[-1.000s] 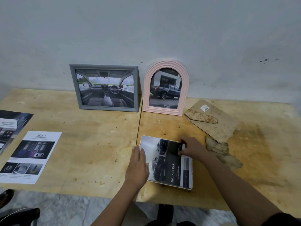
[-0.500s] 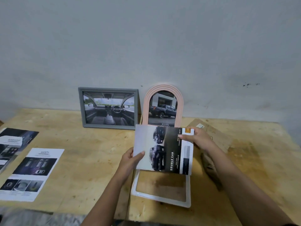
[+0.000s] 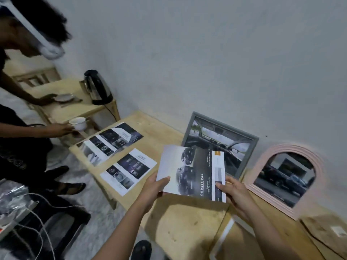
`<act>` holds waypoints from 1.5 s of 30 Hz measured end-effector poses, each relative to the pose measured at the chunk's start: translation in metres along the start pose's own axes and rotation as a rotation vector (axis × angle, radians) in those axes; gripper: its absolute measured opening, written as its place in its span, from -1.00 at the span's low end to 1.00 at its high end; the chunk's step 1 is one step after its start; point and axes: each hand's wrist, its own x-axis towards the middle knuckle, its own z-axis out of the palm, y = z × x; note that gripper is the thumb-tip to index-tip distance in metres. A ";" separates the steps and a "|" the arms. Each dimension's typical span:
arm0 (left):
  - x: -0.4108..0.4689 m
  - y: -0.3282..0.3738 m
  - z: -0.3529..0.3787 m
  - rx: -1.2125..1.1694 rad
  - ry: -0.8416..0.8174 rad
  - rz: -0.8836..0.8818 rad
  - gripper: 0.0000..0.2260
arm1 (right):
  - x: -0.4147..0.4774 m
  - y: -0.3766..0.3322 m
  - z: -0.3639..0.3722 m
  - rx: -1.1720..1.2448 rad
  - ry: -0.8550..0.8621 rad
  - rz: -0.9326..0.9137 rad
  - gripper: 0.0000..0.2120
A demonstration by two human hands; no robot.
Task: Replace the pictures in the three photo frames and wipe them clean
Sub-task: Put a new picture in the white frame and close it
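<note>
Plywood table [image 3: 169,231] bears leaflets [image 3: 129,170] beside the held picture [image 3: 193,173] (kettle [image 3: 97,88] beyond).

The one camera sits on my head. It looks forward and down at the table [image 3: 174,228], and it is tipped, so the table and the wall [image 3: 206,62] slant. My left hand [image 3: 153,190] and right hand [image 3: 234,196], holding the car picture [image 3: 191,175], are close, low in the middle. The grey frame [image 3: 221,145] and pink frame [image 3: 287,177] stand farther back. Another person [image 3: 22,128] is at the left edge.
</note>
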 end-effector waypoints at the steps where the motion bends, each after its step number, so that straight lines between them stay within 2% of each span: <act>1: 0.003 0.000 -0.016 -0.009 0.028 -0.008 -0.79 | 0.009 -0.003 0.015 -0.031 -0.025 -0.004 -0.80; 8: 0.053 -0.001 -0.149 -0.039 0.164 -0.067 -0.81 | 0.095 -0.026 0.140 -0.246 -0.114 -0.051 -0.83; 13: 0.114 0.010 -0.258 -0.039 0.228 -0.112 -0.88 | 0.179 -0.037 0.254 -0.212 -0.138 0.018 -0.81; 15: 0.134 0.013 -0.299 -0.030 0.239 -0.133 -0.82 | 0.203 -0.040 0.294 -0.205 -0.161 0.070 -0.79; 19: 0.176 0.025 -0.368 -0.229 0.300 -0.134 -0.72 | 0.242 -0.048 0.357 -0.198 -0.252 0.132 -0.57; 21: 0.195 0.033 -0.389 -0.385 0.294 -0.126 -0.67 | 0.252 -0.049 0.381 -0.142 -0.256 0.139 -0.67; 23: 0.211 0.035 -0.398 -0.440 0.241 -0.139 -0.68 | 0.259 -0.042 0.405 -0.078 -0.214 0.159 -0.69; 28: 0.236 0.030 -0.383 -0.433 0.254 -0.149 -0.69 | 0.268 -0.001 0.452 0.013 -0.155 0.308 -0.16; 29: 0.242 0.028 -0.385 -0.385 0.269 -0.150 -0.71 | 0.269 0.001 0.457 0.038 -0.143 0.319 -0.10; 30: 0.248 0.028 -0.388 -0.321 0.284 -0.157 -0.73 | 0.272 0.001 0.457 0.059 -0.129 0.310 -0.13; 34: 0.268 0.037 -0.409 -0.023 0.241 -0.175 -0.73 | 0.291 -0.013 0.436 0.061 -0.139 0.305 -0.47; 37: 0.284 0.045 -0.420 0.187 0.130 -0.085 -0.68 | 0.296 -0.020 0.429 -0.022 -0.324 0.409 -0.43; 40: 0.298 0.046 -0.415 0.346 0.167 0.022 -0.54 | 0.288 -0.015 0.439 -0.241 -0.457 0.435 -0.49; 43: 0.308 0.043 -0.402 0.457 0.263 0.083 -0.52 | 0.283 -0.008 0.454 -0.438 -0.397 0.414 -0.83; 45: 0.314 0.035 -0.397 0.522 0.287 0.100 -0.51 | 0.283 -0.002 0.464 -0.483 -0.352 0.424 -0.95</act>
